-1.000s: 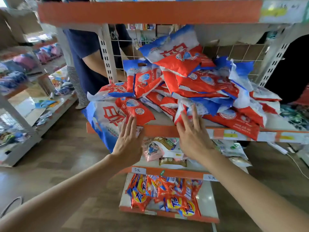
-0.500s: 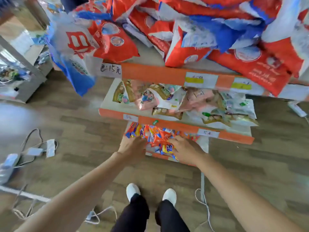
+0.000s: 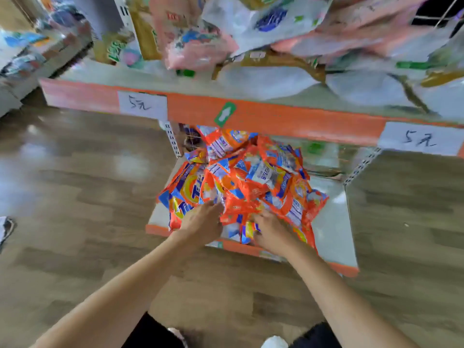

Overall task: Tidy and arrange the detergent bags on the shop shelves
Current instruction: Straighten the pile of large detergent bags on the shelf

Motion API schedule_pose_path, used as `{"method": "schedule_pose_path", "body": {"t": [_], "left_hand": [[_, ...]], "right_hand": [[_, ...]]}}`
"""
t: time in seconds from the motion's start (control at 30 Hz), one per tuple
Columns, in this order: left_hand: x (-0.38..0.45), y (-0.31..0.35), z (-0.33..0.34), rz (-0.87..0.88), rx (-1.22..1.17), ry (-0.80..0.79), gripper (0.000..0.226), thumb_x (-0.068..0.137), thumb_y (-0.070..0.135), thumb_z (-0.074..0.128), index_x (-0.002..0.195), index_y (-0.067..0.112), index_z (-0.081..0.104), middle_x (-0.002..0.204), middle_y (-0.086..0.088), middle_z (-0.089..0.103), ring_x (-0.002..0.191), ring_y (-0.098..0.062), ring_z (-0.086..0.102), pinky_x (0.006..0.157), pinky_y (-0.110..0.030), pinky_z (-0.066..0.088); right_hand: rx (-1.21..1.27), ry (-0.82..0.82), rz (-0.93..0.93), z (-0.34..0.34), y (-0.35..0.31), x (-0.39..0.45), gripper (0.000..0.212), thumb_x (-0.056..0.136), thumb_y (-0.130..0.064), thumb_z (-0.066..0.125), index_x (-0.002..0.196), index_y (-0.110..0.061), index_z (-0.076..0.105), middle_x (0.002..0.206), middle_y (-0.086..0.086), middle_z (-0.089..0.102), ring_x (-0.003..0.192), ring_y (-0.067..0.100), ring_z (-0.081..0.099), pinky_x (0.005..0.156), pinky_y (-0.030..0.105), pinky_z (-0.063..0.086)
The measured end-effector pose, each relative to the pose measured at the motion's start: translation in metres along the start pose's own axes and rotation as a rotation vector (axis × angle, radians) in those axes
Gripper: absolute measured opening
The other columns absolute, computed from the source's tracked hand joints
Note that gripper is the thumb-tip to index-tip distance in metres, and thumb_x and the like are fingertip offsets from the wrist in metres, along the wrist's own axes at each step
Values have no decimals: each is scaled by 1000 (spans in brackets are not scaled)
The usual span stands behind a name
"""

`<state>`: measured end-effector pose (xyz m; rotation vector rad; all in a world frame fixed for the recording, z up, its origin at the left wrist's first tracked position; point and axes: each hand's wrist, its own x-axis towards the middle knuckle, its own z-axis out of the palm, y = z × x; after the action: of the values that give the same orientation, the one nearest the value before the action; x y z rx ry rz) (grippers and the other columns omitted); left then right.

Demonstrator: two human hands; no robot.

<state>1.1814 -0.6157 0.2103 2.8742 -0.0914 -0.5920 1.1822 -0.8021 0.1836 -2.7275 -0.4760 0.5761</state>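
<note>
A loose heap of small orange detergent bags (image 3: 253, 182) lies on the bottom shelf (image 3: 331, 237), spilling toward its front edge. My left hand (image 3: 200, 222) is in the heap's front left, fingers pushed in among the bags. My right hand (image 3: 270, 231) is at the front middle, fingers curled into the bags. The fingertips of both hands are hidden by the packets, so the hold is unclear.
The shelf above (image 3: 276, 119) has an orange edge with handwritten price labels (image 3: 141, 105) and carries pink and white bags (image 3: 251, 41). Another rack (image 3: 30, 56) stands at the far left. Wood floor surrounds the unit; my knees and shoes are at the bottom edge.
I have bent down from the upper shelf of red and blue bags to the bottom shelf. Both hands have gone from the top shelf's edge into the orange bag heap.
</note>
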Motion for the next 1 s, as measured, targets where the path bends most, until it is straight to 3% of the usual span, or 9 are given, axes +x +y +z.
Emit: {"method": "schedule_pose_path", "body": {"t": [0.2,0.3,0.43,0.5,0.57,0.67,0.73,0.9,1.0], "left_hand": [[90,-37,76,65,-61,273,45,89,26,55,133,25,49,130,-2,51,118,-27,53,88,-35,47],[112,-49,99,30,-170,318,43,86,26,59,129,21,53,128,-5,55,115,-28,55,90,-36,48],[114,-49,104,-66,-396,362,36,84,21,62,119,14,59,118,-9,63,104,-30,61,85,-36,49],[114,-44,100,-51,-486,406,34,85,19,62,118,12,60,114,-10,64,100,-30,61,83,-37,50],[117,-41,100,10,-421,431,35,87,21,60,120,13,57,117,-11,58,103,-30,59,83,-40,50],[121,-44,106,87,-167,381,44,89,25,58,132,17,48,125,-11,48,113,-30,51,85,-40,48],[122,-45,101,71,-175,347,47,89,25,60,134,18,47,129,-11,45,114,-30,51,85,-40,46],[116,-29,98,58,-257,335,52,89,25,60,136,15,43,131,-10,44,115,-29,49,84,-37,46],[119,-21,109,133,-198,393,48,88,24,59,133,14,43,127,-10,46,114,-28,49,92,-38,45]], "right_hand": [[-60,330,-30,47,49,84,28,89,-20,55,117,-13,59,116,5,53,113,25,50,92,35,43],[-18,493,-51,44,45,90,20,91,-20,52,104,-11,64,109,6,57,108,24,52,88,38,45],[33,636,-3,27,38,81,18,90,-17,54,102,-10,65,106,8,58,106,26,53,84,34,43],[-5,729,13,24,44,76,18,88,-14,57,103,-8,65,107,11,58,106,29,53,84,34,43],[-82,814,11,26,59,72,23,84,-13,64,106,-6,64,106,14,56,106,33,52,85,38,45],[-199,757,113,29,85,69,47,81,-26,70,121,-6,55,119,15,48,115,34,45,89,42,44],[-242,653,180,30,94,68,60,82,-35,68,132,-9,47,128,13,43,119,33,40,94,43,41],[-126,392,180,43,92,65,63,94,-32,55,146,-10,27,148,7,30,136,26,26,108,35,29],[-91,387,194,38,91,72,56,95,-28,52,143,-10,32,144,7,35,132,25,33,104,34,31]]}}
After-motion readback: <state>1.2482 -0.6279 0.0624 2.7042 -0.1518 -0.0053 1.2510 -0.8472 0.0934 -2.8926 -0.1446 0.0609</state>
